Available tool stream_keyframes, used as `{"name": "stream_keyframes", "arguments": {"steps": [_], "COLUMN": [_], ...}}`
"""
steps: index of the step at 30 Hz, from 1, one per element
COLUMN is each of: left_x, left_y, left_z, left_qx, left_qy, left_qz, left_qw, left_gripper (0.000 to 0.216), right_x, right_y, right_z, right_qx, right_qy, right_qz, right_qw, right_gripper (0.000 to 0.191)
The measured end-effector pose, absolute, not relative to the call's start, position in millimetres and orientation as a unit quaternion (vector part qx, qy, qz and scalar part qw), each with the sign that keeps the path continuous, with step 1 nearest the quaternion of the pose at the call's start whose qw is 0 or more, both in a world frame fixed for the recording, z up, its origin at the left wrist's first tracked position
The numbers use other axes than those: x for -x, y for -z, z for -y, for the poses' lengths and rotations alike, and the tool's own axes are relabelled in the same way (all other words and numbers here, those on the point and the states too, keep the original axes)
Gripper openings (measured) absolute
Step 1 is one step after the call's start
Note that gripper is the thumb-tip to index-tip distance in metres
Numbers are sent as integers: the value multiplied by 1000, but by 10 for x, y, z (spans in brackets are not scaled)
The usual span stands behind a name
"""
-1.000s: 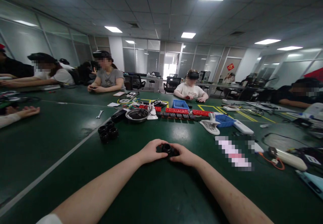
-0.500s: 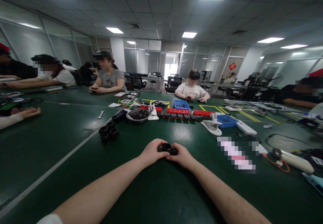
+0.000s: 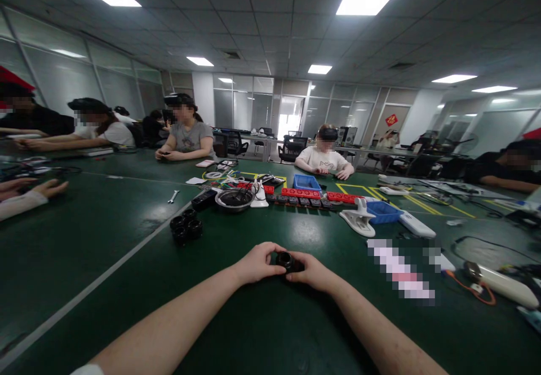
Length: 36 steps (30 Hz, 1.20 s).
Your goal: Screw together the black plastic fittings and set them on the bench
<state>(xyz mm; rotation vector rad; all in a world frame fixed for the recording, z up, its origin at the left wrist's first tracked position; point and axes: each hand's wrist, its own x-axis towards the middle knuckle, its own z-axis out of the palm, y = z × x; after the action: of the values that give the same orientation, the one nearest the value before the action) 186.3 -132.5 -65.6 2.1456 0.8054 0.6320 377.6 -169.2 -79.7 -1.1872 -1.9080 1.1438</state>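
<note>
A small black round part (image 3: 284, 260) rests on the green table (image 3: 105, 234) between my two hands. My left hand (image 3: 256, 264) pinches its left side with curled fingers. From the other side, my right hand (image 3: 311, 272) closes on it, fingers curled around it. A cluster of similar black round parts (image 3: 186, 227) stands further off to the left, beyond my reach line. Part of the held piece is hidden by my fingers.
Across the table lie a metal bowl (image 3: 233, 199), red switch strips (image 3: 301, 193), blue bins (image 3: 382, 211), a white clamp (image 3: 359, 220), a wrench (image 3: 172, 196) and cables at right. Other people sit around the table; someone's hand (image 3: 42, 189) rests at far left.
My hands and the black part stay together on the table; the view has tilted a little, so everything sits slightly lower in the picture.
</note>
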Motion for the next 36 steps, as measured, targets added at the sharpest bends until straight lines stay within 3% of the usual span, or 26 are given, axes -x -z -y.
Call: {"name": "stream_keyframes", "arguments": {"steps": [7,11,19,24,29,36], "left_x": [-1869,-1896,-1965,-1899,-1854,-1857], "left_y": [703,761,811,743,707,738], "left_z": [1291,1284,1384,1318,1287,1261], "left_qx": [-824,-817,-805,-833,-848,-848], "left_qy": [-240,-244,-301,-276,-259,-256], "left_qz": [-315,-334,-392,-342,-303,-299], "left_qw": [406,401,327,336,350,354], "left_gripper": [44,42,39,37,41,44], "right_x": [-3798,-3785,-3611,-3714,-3781,-3781], "right_y": [779,819,1002,868,762,789], "right_z": [1689,1670,1652,1687,1707,1683], "right_qx": [445,499,606,520,467,471], "right_qy": [-452,-390,-224,-292,-385,-376], "right_qz": [715,723,692,742,741,746], "right_qw": [293,275,322,305,290,284], "right_gripper": [35,31,34,50,41,36]}}
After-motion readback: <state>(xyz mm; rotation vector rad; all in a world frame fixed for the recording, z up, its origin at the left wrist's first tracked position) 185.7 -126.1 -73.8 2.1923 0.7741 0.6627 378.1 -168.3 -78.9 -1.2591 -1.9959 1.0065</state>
